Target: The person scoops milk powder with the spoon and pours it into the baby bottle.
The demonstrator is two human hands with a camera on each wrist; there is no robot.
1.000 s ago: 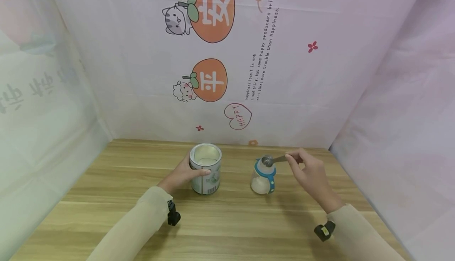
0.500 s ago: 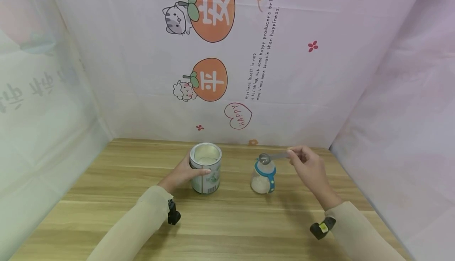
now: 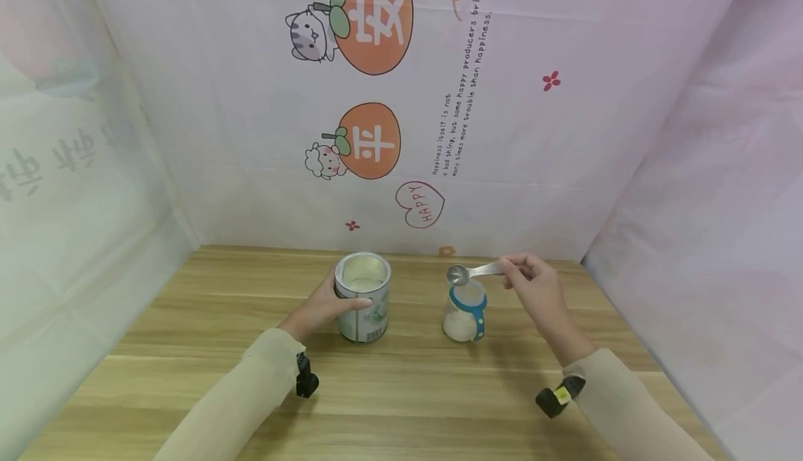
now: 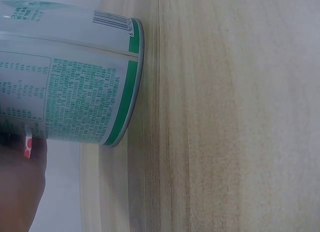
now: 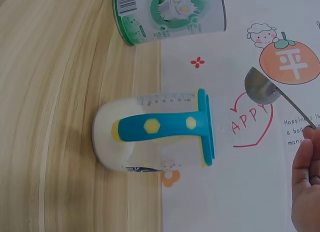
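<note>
On the wooden tabletop point(image 3: 401, 405), toward its far edge, the left hand point(image 3: 323, 307) wraps an open powder tin point(image 3: 363, 297); to the tin's right stands a blue-handled bottle point(image 3: 465, 311), apart from it; the right hand point(image 3: 533, 290) pinches a metal spoon point(image 3: 467, 274), handle lying crosswise, bowl hovering just above the bottle's mouth and leftward, toward the tin.

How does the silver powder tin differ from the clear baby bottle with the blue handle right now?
The silver powder tin is opaque metal; the clear baby bottle with the blue handle is see-through, showing white powder at its base. The tin is wider. The left hand grips the tin; the right hand holds a metal spoon above the untouched bottle. Both stand upright and open.
</note>
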